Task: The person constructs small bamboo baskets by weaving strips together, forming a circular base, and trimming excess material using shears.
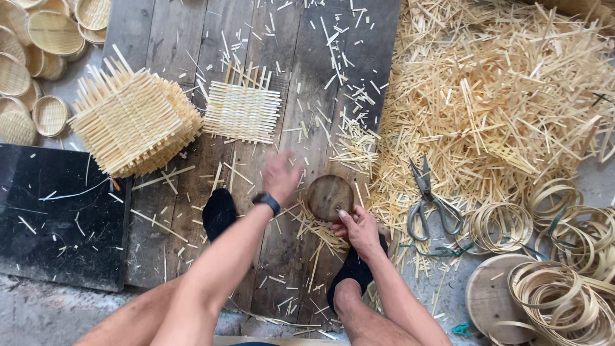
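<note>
My left hand [280, 177] is blurred in motion above the wooden boards, fingers loosely curled, holding nothing that I can make out; a dark watch sits on its wrist. My right hand [359, 229] rests low by my right foot, fingertips touching the near edge of a round dark wooden block [329, 196] on the boards. A single flat woven bamboo mat [242, 111] lies beyond my left hand. A thick stack of woven bamboo mats [136, 122] stands further left. Both my feet wear black socks [219, 213].
A large heap of bamboo strip offcuts [493, 96] fills the right side. Metal shears [428, 200] lie by it, with coiled bamboo hoops [564, 282] and a round wooden disc [488, 296] near right. Small woven baskets [38, 57] pile up far left beside a black slab [57, 218].
</note>
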